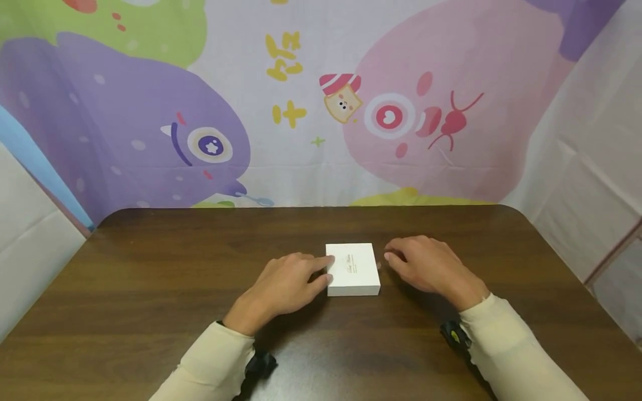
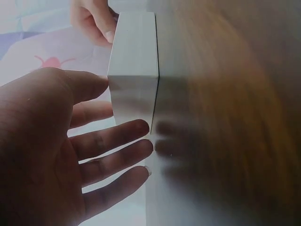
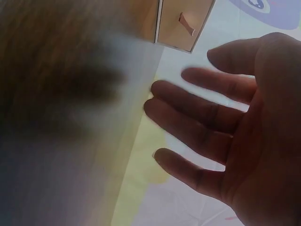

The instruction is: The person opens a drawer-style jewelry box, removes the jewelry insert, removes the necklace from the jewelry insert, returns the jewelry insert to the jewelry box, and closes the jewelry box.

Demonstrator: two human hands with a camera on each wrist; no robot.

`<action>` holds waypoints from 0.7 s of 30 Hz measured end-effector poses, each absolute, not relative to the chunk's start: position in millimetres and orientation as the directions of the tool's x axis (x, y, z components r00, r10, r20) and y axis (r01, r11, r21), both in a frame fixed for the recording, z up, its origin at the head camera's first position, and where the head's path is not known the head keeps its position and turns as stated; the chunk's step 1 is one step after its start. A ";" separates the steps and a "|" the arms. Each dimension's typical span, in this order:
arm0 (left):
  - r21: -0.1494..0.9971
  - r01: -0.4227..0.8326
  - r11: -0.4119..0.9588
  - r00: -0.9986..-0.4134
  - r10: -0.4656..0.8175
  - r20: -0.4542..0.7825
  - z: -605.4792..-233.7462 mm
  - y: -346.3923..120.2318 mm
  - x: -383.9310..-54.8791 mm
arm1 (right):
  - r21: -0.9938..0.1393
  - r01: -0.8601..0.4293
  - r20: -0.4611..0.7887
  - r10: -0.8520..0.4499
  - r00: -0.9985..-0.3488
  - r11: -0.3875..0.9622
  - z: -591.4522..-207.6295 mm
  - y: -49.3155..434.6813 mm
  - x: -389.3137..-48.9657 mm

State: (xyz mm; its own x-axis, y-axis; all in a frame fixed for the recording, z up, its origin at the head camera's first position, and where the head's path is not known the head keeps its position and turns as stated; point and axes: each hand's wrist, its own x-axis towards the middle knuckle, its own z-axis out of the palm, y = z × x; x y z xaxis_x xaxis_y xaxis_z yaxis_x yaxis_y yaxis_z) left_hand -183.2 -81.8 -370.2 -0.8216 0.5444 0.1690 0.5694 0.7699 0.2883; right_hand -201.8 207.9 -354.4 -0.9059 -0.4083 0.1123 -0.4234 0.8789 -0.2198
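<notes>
A small white flat box [image 1: 353, 270] with gold lettering on its lid lies on the table. My left hand [image 1: 288, 283] is at its left side, thumb and index fingertip touching the top edge. In the left wrist view the other fingers [image 2: 115, 136] of that hand stretch out beside the box's end. A short ribbon tab [image 3: 186, 24] sticks out of the box's right side, seen in the right wrist view. Just right of that tab my right hand [image 1: 426, 264] hovers with relaxed, spread fingers, holding nothing.
The dark wooden table [image 1: 150, 289] has rounded far corners. Behind it hangs a cartoon-printed cloth [image 1: 306, 167], and pale cloth panels [image 1: 592, 184] stand at both sides. Each wrist carries a black strap [image 1: 455, 336].
</notes>
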 end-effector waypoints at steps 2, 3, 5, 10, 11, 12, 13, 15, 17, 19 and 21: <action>0.289 0.569 0.770 -0.822 0.545 0.168 -370.5 -81.6 -183.1 | -0.226 -0.451 0.126 -0.433 -0.893 0.863 -354.9 207.2 -201.2; 0.288 0.569 0.770 -0.822 0.546 0.166 -370.7 -81.5 -183.2 | -0.228 -0.465 0.132 -0.446 -0.885 0.855 -355.0 206.9 -201.0; 0.284 0.570 0.771 -0.821 0.547 0.164 -370.8 -81.4 -183.7 | -0.226 -0.484 0.142 -0.462 -0.875 0.846 -354.9 205.9 -200.7; 0.282 0.566 0.774 -0.824 0.542 0.166 -370.5 -79.1 -187.6 | -0.222 -0.503 0.150 -0.481 -0.864 0.835 -353.3 205.7 -201.1; 0.286 0.563 0.776 -0.826 0.539 0.165 -370.4 -78.6 -188.4 | -0.219 -0.505 0.150 -0.482 -0.863 0.835 -352.9 205.8 -201.1; 0.290 0.562 0.775 -0.827 0.537 0.166 -370.1 -78.2 -188.9 | -0.217 -0.504 0.149 -0.482 -0.863 0.836 -352.6 205.7 -201.3; 0.294 0.557 0.777 -0.830 0.534 0.161 -370.0 -77.9 -189.3 | -0.212 -0.504 0.150 -0.482 -0.863 0.837 -352.5 205.5 -201.5; 0.297 0.553 0.779 -0.833 0.531 0.157 -369.4 -77.4 -189.5 | -0.206 -0.501 0.144 -0.480 -0.865 0.841 -352.5 205.1 -201.3; 0.298 0.543 0.785 -0.839 0.523 0.148 -369.2 -77.1 -188.8 | -0.207 -0.494 0.132 -0.477 -0.869 0.844 -353.8 204.5 -201.3; 0.297 0.529 0.795 -0.847 0.514 0.134 -369.5 -77.0 -187.5 | -0.216 -0.487 0.112 -0.474 -0.873 0.846 -355.2 203.4 -200.9; 0.295 0.519 0.802 -0.853 0.506 0.124 -369.8 -76.7 -186.2 | -0.229 -0.483 0.091 -0.476 -0.875 0.845 -356.8 203.0 -200.3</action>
